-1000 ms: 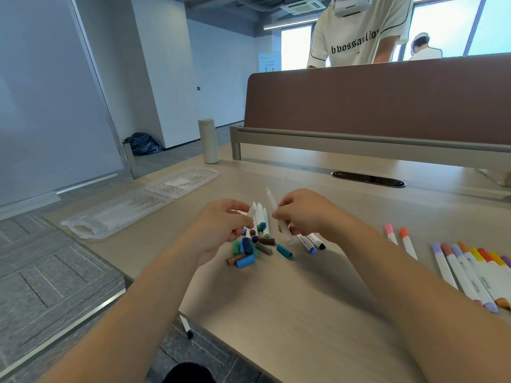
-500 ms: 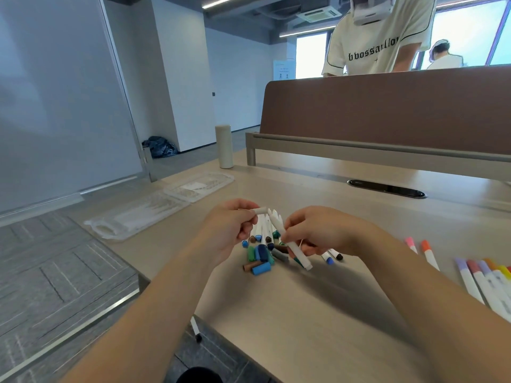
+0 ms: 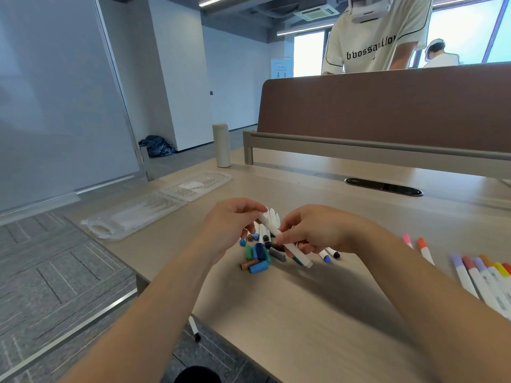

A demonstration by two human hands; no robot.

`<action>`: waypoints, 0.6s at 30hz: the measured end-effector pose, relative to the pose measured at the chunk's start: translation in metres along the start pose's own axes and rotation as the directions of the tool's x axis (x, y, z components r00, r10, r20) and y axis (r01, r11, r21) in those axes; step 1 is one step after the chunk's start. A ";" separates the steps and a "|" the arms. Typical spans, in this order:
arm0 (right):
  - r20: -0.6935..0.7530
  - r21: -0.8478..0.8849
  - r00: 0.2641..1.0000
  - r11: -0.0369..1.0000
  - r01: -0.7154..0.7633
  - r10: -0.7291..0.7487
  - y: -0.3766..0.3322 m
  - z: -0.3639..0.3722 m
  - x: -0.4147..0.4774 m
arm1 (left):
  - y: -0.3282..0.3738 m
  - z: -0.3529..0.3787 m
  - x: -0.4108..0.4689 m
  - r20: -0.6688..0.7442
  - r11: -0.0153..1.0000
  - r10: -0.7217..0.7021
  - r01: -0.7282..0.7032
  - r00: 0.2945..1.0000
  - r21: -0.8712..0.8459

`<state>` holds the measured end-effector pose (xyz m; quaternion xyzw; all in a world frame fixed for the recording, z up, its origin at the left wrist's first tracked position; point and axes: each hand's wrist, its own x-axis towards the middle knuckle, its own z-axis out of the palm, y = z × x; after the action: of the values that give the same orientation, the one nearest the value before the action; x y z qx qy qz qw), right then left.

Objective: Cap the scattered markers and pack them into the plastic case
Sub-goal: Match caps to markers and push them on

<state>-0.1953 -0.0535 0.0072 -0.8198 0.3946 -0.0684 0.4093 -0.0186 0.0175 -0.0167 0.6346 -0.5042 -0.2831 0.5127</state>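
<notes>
Pinching one white marker (image 3: 284, 240) between them, left hand (image 3: 229, 230) and right hand (image 3: 318, 233) each curl fingers round it; loose caps (image 3: 255, 258) lie beneath.

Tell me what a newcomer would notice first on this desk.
At the middle of the desk, the left hand and right hand grip one white marker over a pile of loose coloured caps. A row of capped markers lies at the right edge. The open clear plastic case sits at the far left.
</notes>
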 end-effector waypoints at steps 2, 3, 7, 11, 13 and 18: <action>0.004 -0.019 1.000 1.000 -0.009 0.009 -0.001 0.000 -0.001 | 0.002 0.003 0.000 -0.047 1.000 0.014 -0.013 0.999 0.004; 0.017 -0.022 1.000 1.000 -0.014 0.014 -0.001 0.000 -0.001 | 0.002 0.005 0.000 -0.064 1.000 0.019 -0.019 0.998 0.006; -0.018 -0.030 1.000 1.000 -0.002 0.001 -0.003 0.001 -0.002 | 0.005 0.014 -0.001 -0.138 1.000 0.019 -0.018 0.990 0.007; -0.132 -0.081 0.989 0.995 0.051 -0.061 -0.007 0.006 -0.001 | 0.002 0.022 -0.003 -0.232 0.999 -0.011 0.003 0.973 -0.036; -0.169 -0.161 0.983 0.986 0.047 -0.075 -0.009 0.008 -0.001 | 0.003 0.025 -0.003 -0.256 0.999 -0.021 0.008 0.967 -0.053; -0.253 -0.165 0.964 0.986 0.040 -0.082 -0.008 0.007 -0.002 | 0.014 0.031 -0.002 -0.257 0.997 -0.020 -0.001 0.966 -0.079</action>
<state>-0.1885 -0.0450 0.0091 -0.8455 0.4233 -0.1561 0.2856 -0.0513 0.0083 -0.0139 0.6477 -0.4187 -0.2204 0.5971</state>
